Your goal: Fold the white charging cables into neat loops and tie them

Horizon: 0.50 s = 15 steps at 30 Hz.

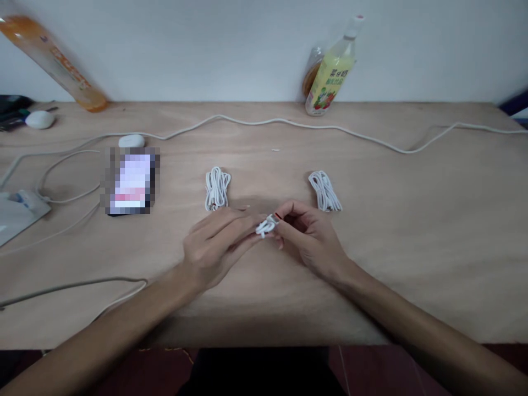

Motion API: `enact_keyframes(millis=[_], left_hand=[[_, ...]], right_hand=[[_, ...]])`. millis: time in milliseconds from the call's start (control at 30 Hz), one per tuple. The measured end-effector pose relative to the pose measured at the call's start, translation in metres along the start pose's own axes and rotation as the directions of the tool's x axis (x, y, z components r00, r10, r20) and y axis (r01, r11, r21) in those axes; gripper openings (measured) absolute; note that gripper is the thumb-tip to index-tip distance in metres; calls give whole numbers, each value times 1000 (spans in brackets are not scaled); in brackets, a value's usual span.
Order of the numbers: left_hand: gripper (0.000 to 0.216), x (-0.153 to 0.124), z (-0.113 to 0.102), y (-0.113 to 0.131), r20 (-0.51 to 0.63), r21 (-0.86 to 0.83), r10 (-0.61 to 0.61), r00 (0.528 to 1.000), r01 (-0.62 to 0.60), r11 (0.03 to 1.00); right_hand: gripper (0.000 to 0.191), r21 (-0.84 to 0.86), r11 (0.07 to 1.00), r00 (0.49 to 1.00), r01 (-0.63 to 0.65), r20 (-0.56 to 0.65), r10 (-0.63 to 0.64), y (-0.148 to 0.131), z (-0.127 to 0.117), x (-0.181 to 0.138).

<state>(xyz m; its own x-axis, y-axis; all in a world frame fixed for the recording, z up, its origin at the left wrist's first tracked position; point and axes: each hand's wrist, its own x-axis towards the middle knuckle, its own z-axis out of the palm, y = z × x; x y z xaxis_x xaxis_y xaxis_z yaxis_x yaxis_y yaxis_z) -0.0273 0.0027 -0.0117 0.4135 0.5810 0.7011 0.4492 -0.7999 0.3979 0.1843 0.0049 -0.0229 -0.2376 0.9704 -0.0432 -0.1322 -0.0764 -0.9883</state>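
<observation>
Between my two hands, above the front middle of the table, is a small bundled white cable [264, 226] with a metal plug end. My left hand [223, 236] closes on the bundle from the left, its fingers lying along it. From the right, my right hand [309, 236] pinches the plug end, where a bit of red shows. A coiled white cable [217, 187] lies just beyond my left hand. Another coiled white cable [325, 191] rests beyond my right hand. Parts of the held bundle are hidden by my fingers.
A phone [132, 181] lies at the left near a white earbud case [131, 141]. One long white cord [280, 121] crosses the back of the wooden table [412, 220]. By the wall stand a yellow-labelled bottle [330, 77] and an orange bottle [61, 60].
</observation>
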Motion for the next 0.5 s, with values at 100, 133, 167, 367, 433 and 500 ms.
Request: enact_keyframes(millis=[100,133,167,367,433,500], left_hand=[[15,3,4,6,22,-198,-354,935,351,915],[19,5,4,7,39,-321,-470,882,456,830],[28,7,5,7,77,-423,-559,825,535,731],[35,17,7,1,417,-626,-663,621,726,287],[29,16,8,0,487,-671,-629,606,721,174],[29,15,10,1,514,-699,-621,592,708,96]], right_hand=[[29,-5,999,999,37,-7,-37,0,2,-1],[28,-16,998,999,54,-8,-54,0,3,-2],[25,-28,997,997,70,-11,-70,-1,4,-3],[16,-104,983,988,149,-31,-153,-5,6,-7],[15,-126,975,982,182,-33,-187,-5,7,-7],[15,-125,974,980,191,-34,-196,-5,7,-7]])
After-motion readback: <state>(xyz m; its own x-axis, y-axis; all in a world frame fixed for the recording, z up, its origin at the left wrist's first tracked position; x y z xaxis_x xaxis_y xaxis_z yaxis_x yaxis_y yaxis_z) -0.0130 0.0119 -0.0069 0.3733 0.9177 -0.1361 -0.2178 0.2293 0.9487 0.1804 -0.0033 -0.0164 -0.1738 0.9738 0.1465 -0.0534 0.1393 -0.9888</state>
